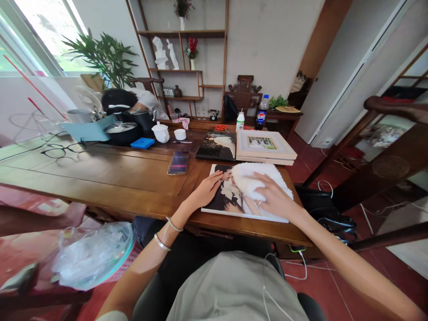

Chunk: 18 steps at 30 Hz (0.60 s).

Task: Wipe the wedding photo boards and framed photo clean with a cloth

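My left hand (207, 188) is resting flat on the photo panel (224, 200) beneath it; my spread right hand (274, 192) is pressing a fluffy white cloth (244, 179) there. Bare panel is showing between them; how much is finished, I can't tell.

This looks like a home, a sitting room by its furnishing. Behind the wooden tabletop (140, 174) rises an open shelf (183, 70) with white figurines (160, 53) and red flowers (192, 48), and a carved chair (245, 87). Beyond the tabletop's far left stand a leafy plant (107, 58) and a window (36, 26). A lidded cup (161, 132) and eyeglasses (63, 150) rest on it; red tiles (344, 278) lie to its right.
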Tool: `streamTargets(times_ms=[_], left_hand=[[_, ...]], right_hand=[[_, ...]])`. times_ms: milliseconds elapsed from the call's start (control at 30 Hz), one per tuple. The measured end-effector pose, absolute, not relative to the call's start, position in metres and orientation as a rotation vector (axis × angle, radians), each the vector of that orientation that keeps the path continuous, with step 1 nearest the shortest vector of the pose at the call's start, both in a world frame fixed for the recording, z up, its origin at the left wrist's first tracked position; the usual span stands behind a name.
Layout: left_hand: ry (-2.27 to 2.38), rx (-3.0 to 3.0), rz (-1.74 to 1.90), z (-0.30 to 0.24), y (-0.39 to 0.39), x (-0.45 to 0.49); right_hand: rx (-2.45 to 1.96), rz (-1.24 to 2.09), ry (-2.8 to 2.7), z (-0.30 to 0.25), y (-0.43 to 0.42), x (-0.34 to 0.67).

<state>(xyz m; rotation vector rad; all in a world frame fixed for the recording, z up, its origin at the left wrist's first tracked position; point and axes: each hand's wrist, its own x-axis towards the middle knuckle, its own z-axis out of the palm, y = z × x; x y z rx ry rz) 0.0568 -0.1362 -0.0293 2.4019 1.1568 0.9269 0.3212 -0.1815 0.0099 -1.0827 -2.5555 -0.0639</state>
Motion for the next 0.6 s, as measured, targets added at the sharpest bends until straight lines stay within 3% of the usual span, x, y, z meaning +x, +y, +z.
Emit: streamTargets(times_ms=[200,433,600], left_hand=[[1.171,2.406,0.914,-0.031,-0.136,0.057],[1.173,2.414,0.9,-0.032,-0.135,0.057],[1.155,2.423,0.901,-0.031,-0.135,0.056]], right_hand=[[-1.334,-0.212,-2.51,0.002,-0.164,0.337],[-1.1,-0.058,-2.759,0.004,-0.262,0.3],[-0.994,0.013,-2.757,0.006,-0.256,0.294]])
